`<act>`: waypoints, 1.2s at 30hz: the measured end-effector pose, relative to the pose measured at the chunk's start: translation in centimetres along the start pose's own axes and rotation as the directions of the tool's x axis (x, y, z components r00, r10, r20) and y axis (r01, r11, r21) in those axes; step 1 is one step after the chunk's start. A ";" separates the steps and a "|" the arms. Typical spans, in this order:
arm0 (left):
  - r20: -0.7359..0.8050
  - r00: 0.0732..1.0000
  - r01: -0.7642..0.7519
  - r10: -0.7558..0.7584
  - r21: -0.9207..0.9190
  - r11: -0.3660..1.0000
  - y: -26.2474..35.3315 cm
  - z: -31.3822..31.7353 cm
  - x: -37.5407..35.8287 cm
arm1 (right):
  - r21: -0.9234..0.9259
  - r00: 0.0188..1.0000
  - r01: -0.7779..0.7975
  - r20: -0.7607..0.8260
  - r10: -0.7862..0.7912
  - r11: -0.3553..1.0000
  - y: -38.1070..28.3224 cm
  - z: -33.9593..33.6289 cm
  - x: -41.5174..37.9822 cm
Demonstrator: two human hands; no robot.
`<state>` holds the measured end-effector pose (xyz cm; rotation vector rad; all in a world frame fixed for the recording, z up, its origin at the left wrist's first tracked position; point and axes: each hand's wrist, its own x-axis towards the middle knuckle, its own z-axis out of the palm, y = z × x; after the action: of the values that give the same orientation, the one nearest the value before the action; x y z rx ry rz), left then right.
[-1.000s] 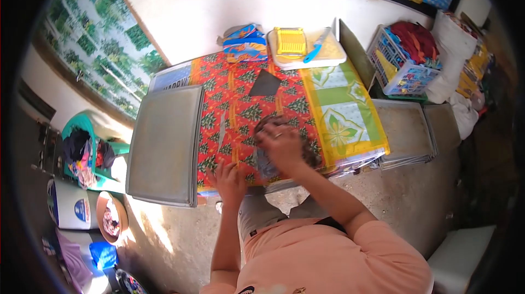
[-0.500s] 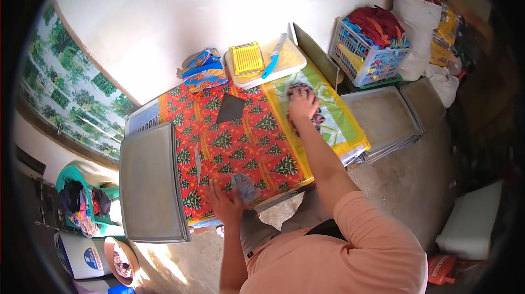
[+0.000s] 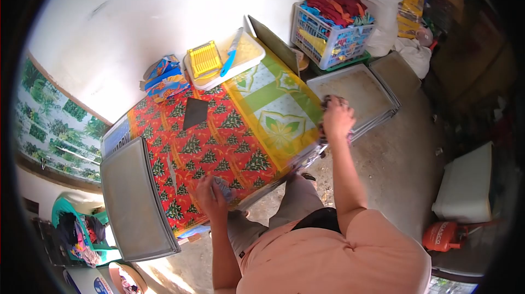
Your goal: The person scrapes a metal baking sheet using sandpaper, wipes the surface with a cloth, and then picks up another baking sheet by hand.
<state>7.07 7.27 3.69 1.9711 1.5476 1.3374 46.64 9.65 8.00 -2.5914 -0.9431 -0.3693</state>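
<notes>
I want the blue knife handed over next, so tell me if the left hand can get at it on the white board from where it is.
Probably not without leaning in. The left hand already grips a small piece at the table's near edge, while the blue knife lies on the white board at the far side.

Salmon-pink short-sleeved T-shirt, grey shorts, black strap at waist, bare forearms

A glossy, smooth plastic tablecloth printed with trees covers the table, flanked by dull, matt grey metal trays, beside a woven plastic basket of soft cloth scraps, above a rough concrete floor.
</notes>
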 end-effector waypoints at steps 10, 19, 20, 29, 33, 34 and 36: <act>0.310 0.946 -0.090 0.093 -0.024 0.996 3.5 4.9 1.6 | 0.477 0.983 0.001 -0.162 0.086 0.879 1.9 4.4 1.7; 0.335 0.900 -0.317 0.277 0.068 0.946 6.1 7.9 -0.5 | 0.427 0.733 -0.676 0.307 0.607 0.601 23.7 24.5 1.1; 0.367 0.877 -0.349 0.311 0.039 0.936 7.0 8.8 -0.3 | 0.463 0.690 -0.717 0.365 0.625 0.521 22.8 23.9 1.2; 0.559 0.583 -0.324 0.589 -0.505 0.800 17.1 17.3 -0.4 | 0.496 0.558 -0.800 0.409 0.723 0.337 23.2 26.0 1.0; 0.634 0.509 -0.223 0.582 -0.556 0.801 16.9 21.9 -1.7 | 0.518 0.583 -0.781 0.402 0.706 0.350 25.1 27.6 0.8; 0.660 0.491 -0.203 0.568 -0.548 0.812 16.9 22.5 -1.8 | 0.513 0.579 -0.788 0.434 0.690 0.339 25.2 27.1 1.0; 0.698 0.457 -0.174 0.551 -0.537 0.826 16.6 23.2 -2.2 | 0.579 0.506 -0.813 0.651 0.566 0.061 25.1 24.1 1.4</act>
<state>35.65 5.98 2.26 2.2048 0.3363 0.5071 67.08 2.55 -19.25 -1.7342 0.2662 0.6291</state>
